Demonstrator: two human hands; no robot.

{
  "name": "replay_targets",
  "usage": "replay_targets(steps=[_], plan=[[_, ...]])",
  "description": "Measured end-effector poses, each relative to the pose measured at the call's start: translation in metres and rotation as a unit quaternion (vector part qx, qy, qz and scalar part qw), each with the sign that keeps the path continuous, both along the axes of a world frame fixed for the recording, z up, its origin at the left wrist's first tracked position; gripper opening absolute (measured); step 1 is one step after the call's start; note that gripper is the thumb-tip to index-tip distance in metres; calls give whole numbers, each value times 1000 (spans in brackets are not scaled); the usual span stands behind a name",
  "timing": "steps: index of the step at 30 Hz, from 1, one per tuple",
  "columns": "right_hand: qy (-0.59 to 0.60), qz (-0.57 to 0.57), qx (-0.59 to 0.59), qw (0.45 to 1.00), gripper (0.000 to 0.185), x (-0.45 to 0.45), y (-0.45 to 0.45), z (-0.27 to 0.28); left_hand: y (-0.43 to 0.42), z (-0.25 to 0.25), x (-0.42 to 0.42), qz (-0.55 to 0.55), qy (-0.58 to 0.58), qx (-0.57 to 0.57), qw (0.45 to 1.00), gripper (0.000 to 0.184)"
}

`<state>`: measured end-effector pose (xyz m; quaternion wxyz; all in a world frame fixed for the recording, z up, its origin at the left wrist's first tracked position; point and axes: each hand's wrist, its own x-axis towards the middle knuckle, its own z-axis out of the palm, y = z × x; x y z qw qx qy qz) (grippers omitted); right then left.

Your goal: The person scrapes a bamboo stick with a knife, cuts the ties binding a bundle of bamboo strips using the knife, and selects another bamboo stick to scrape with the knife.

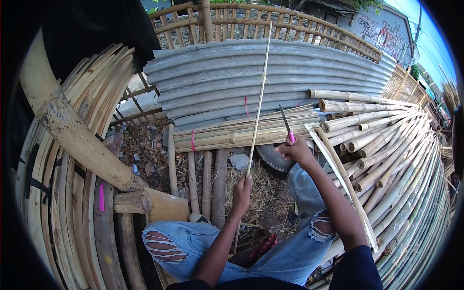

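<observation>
My left hand [241, 197] is closed around a long thin bamboo strip [261, 96], which stands nearly upright and leans slightly right at its top. The strip's lower end runs down between my knees. To the right, my right hand [296, 151] grips a knife [291, 137] by its pink handle, the dark blade pointing up and a little left. Blade and strip are apart. Behind both hands lies a bundle of split bamboo strips [232, 138] with a pink tie.
A large stack of bamboo poles [386, 164] fills the right side. More split bamboo [67, 203] and a thick bamboo post [72, 125] stand at left. Corrugated metal sheeting [217, 72] crosses the back, before a bamboo fence [290, 26]. A tire [274, 162] lies beyond my right knee.
</observation>
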<state>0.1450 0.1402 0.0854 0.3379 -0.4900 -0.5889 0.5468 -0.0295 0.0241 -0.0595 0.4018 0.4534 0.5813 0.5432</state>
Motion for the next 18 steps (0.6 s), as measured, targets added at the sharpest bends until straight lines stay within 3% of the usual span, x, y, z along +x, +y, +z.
replay_targets(steps=[2, 4, 5, 7, 11, 18], plan=[[58, 17, -44, 997, 37, -1, -4, 3, 0, 1, 1, 6, -2, 21, 1000, 39], [292, 75, -197, 933, 34, 0, -6, 4, 0, 5, 0, 2, -5, 13, 1000, 39], [290, 76, -197, 933, 34, 0, -6, 4, -1, 8, 0, -3, -7, 5, 1000, 40], [459, 223, -285, 812, 32, 4, -7, 5, -2, 13, -1, -11, -19, -5, 1000, 36], [474, 314, -223, 792, 31, -1, -15, 7, -4, 19, 0, -28, -29, -9, 999, 35], [474, 330, -211, 788, 34, -11, -24, 12, -5, 24, 1, -26, -18, -15, 999, 37]])
